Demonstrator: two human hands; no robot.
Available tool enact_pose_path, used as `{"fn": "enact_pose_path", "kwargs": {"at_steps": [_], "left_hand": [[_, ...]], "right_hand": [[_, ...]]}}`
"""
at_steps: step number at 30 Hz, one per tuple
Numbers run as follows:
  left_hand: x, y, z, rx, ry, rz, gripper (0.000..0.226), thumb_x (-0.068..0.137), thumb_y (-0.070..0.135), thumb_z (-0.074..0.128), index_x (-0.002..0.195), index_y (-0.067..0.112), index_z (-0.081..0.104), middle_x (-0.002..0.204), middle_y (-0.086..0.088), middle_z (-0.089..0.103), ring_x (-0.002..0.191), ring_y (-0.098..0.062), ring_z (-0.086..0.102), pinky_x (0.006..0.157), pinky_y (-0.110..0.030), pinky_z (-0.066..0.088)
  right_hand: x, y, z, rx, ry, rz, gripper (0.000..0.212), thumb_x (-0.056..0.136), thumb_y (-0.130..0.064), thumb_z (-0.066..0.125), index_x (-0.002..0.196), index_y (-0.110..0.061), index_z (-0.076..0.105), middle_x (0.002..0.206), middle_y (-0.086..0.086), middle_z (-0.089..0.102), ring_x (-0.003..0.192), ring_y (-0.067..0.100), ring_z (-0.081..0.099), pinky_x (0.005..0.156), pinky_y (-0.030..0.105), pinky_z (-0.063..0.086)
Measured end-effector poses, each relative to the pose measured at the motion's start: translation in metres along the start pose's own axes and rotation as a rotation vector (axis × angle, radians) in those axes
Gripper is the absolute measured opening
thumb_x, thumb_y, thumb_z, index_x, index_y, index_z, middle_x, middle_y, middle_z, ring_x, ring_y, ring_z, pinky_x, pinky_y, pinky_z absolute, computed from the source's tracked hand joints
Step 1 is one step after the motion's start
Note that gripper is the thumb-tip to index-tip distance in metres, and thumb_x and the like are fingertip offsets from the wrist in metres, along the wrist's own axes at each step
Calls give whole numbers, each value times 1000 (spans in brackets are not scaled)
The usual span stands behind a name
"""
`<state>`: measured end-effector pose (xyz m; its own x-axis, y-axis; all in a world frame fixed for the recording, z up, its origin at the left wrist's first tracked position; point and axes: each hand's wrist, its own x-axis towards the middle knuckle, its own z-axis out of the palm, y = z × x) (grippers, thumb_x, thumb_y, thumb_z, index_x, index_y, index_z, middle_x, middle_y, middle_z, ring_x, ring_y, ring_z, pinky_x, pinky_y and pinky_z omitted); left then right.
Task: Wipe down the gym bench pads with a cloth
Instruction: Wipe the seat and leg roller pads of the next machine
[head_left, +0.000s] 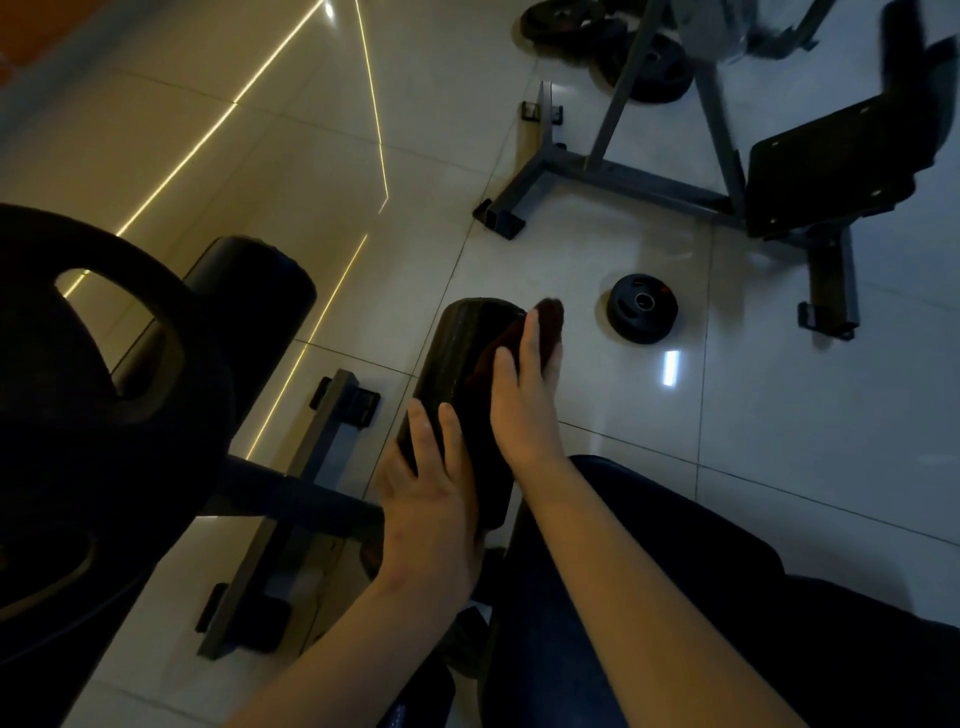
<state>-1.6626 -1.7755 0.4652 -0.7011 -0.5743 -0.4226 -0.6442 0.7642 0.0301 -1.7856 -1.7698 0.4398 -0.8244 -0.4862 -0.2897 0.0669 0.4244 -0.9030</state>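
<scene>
1. The roller pad (460, 358) is seen dead centre, over the floor (597, 249).
2. The cloth (551, 318) is pressed against its 1 o'clock end by the right hand (524, 410), fingers straight and together.
3. The 6 o'clock end is touched by the left hand (426, 488), fingers flat, slightly apart.

I'm seeing pad (467, 374) showing black, cloth (548, 319) reading dark reddish-brown. Floor (623, 249) is showing pale grey tiles in a grid, yellow streaks running across. Frame (613, 171) is reading grey, plate (642, 307) black.
</scene>
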Motion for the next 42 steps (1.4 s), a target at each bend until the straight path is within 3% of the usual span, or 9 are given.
{"fn": "enact_pose_path", "kwargs": {"at_steps": [9, 12, 16, 21, 30, 34, 36, 39, 42], "left_hand": [[-1, 4, 3, -21, 67, -48, 123, 84, 51, 62, 136, 6, -39, 150, -25, -24, 134, -40, 21, 111, -45, 28], [-1, 6, -1, -50, 49, -48, 123, 82, 51, 65, 139, 9, -36, 152, -22, -24, 138, -42, 17, 113, -47, 24], [-4, 3, -14, -170, -44, -29, 128, 79, 53, 70, 144, 18, -34, 153, -18, -30, 145, -44, 0, 117, -58, 7], [-27, 8, -70, -294, 150, 133, 114, 86, 31, 69, 145, 36, -29, 156, -13, -26, 147, -37, -3, 118, -59, 3], [-97, 31, -209, -257, 486, 481, 88, 78, 27, 76, 149, 26, 24, 155, -4, 22, 142, -25, 24, 120, -44, 11], [-132, 55, -290, -197, 638, 592, 60, 79, 37, 74, 131, 28, 47, 149, 0, 32, 140, -19, 28, 120, -42, 5], [-148, 68, -326, -193, 736, 659, 40, 80, 32, 73, 116, 24, 57, 143, -1, 39, 133, -18, 35, 118, -45, 18], [-176, 96, -388, -225, 799, 719, 15, 85, 30, 58, 93, 18, 60, 125, 0, 51, 114, -13, 50, 97, -32, 44], [-200, 125, -447, -319, 884, 784, 21, 86, 34, 45, 89, 18, 58, 95, 8, 54, 89, -4, 52, 78, -15, 43]], "right_hand": [[7, -10, -8, -18, 210, -64, 40, 103, -23, 39, 143, -24, 39, 146, 1, 42, 131, 16, 44, 92, 17, 32], [-3, -12, -22, -74, 258, -42, 34, 100, -14, 43, 134, -20, 48, 130, 1, 56, 118, 16, 54, 90, 21, 45], [-17, -17, -52, -121, 87, -81, 35, 96, -1, 45, 128, -13, 54, 121, 1, 56, 105, 11, 52, 70, 2, 40], [-38, -58, -99, -69, -299, -95, 30, 94, -2, 50, 116, -21, 58, 115, 8, 60, 95, 25, 65, 74, 40, 60], [-87, -199, -196, 43, -551, -23, 24, 91, -16, 64, 110, -10, 52, 99, 17, 63, 80, 27, 68, 62, 37, 59], [-107, -267, -259, 44, -643, -68, 30, 86, -18, 71, 110, -11, 54, 108, 21, 63, 90, 34, 68, 68, 39, 57], [-118, -296, -283, 58, -670, -87, 33, 86, -19, 70, 114, -11, 55, 111, 22, 63, 92, 35, 68, 72, 41, 56], [-142, -344, -323, 46, -693, -156, 40, 87, -28, 67, 120, -8, 58, 112, 23, 65, 97, 37, 67, 84, 50, 55], [-168, -389, -365, 187, -637, -159, 50, 87, -44, 62, 123, -9, 60, 107, 17, 70, 96, 29, 69, 85, 41, 55]]}}
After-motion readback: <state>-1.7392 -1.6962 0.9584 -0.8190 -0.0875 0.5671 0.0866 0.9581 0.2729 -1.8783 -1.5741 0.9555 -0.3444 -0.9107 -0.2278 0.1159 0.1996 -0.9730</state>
